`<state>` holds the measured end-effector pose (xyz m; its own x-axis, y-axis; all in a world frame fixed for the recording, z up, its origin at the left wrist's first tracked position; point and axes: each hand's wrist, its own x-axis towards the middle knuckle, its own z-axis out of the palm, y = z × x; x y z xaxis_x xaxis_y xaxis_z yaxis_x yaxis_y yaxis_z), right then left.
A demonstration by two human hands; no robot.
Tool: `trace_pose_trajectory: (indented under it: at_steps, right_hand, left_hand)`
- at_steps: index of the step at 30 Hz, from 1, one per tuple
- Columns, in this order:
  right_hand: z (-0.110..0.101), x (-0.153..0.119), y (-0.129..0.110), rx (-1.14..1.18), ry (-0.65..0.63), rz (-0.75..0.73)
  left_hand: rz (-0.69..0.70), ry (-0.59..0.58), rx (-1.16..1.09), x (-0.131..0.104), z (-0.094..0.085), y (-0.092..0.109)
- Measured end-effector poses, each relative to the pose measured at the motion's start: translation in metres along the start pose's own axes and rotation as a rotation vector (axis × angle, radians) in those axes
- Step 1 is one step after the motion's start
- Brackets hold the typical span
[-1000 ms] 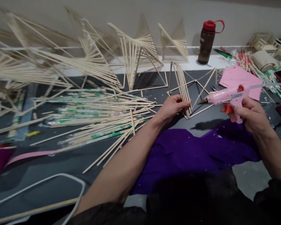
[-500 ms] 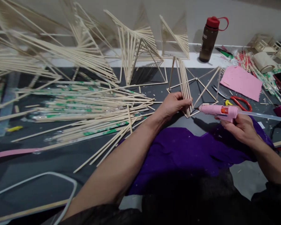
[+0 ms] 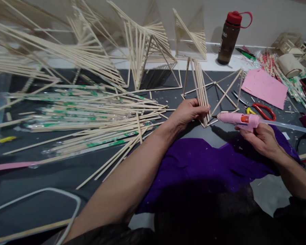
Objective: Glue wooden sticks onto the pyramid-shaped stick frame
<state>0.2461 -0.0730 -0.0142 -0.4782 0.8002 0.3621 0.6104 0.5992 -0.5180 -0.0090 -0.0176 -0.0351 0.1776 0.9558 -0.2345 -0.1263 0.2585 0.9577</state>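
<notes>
My left hand is closed on wooden chopsticks that stand slanted side by side in a small stick frame. The thumb presses across their lower part. My right hand grips a pink hot glue gun with a clear glue stick running out of its back. The nozzle points left at the lower ends of the chopsticks, close beside them. Whether it touches them I cannot tell. A purple cloth lies below both hands.
Loose and wrapped chopsticks spread over the left of the table. Bigger stick structures stand along the back. A dark bottle, red-handled scissors and a pink sheet lie or stand to the right.
The whole view has shifted slightly. My hands keep nearly the same pose, with the glue gun's nozzle still beside the chopsticks' lower ends.
</notes>
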Motion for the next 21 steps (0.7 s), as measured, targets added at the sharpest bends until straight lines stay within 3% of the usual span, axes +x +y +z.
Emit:
trace_pose_trajectory:
  at_steps: [21]
  right_hand:
    - [0.0059, -0.0001, 0.0062, -0.051, 0.015, -0.018]
  left_hand:
    - [-0.043, -0.035, 0.016, 0.0017, -0.0033, 0.0008]
